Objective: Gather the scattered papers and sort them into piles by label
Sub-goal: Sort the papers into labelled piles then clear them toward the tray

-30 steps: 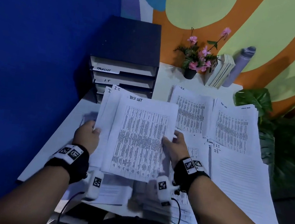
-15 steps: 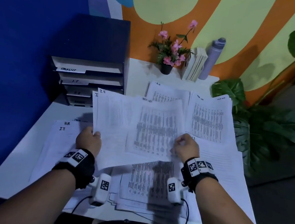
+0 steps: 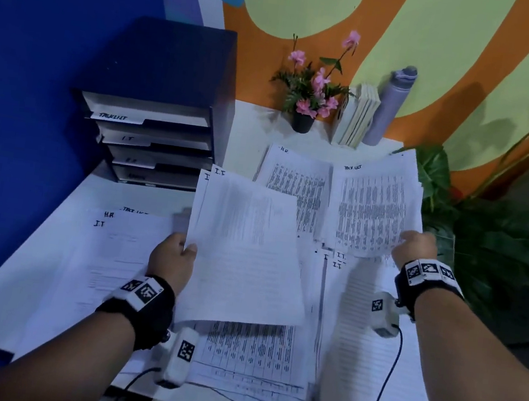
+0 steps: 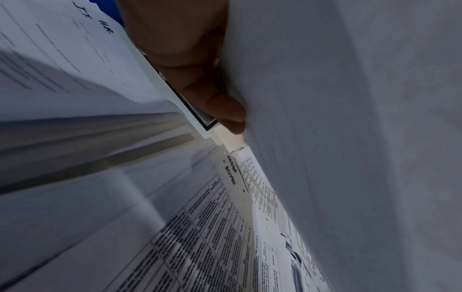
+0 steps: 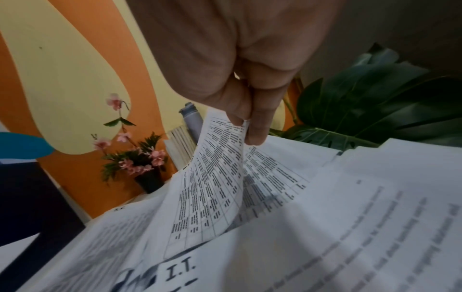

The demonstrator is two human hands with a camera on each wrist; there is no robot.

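Observation:
My left hand (image 3: 172, 257) grips the left edge of a small stack of I.T. papers (image 3: 243, 251) held above the desk; its thumb (image 4: 225, 110) lies on the stack (image 4: 350, 138). At the far right my right hand (image 3: 414, 245) pinches the lower right corner of a TASK LIST sheet (image 3: 372, 210) over a pile there. Thumb and finger (image 5: 260, 126) clamp that sheet (image 5: 212, 177) while it curls up. An H.R. pile (image 3: 295, 181) lies beside it. More I.T. sheets (image 3: 373, 330) and a table sheet (image 3: 247, 355) cover the near desk; I.T. and H.R. sheets (image 3: 110, 248) lie left.
A dark tray rack (image 3: 154, 140) with labelled slots stands at the back left of the white desk (image 3: 252, 122). A flower pot (image 3: 302, 121), books (image 3: 356, 118) and a grey bottle (image 3: 391, 106) line the back wall. A leafy plant (image 3: 491, 241) is beyond the right edge.
My right hand has pulled the TASK LIST sheet off the held stack and carried it right and back over the right pile. My left hand keeps the I.T. stack.

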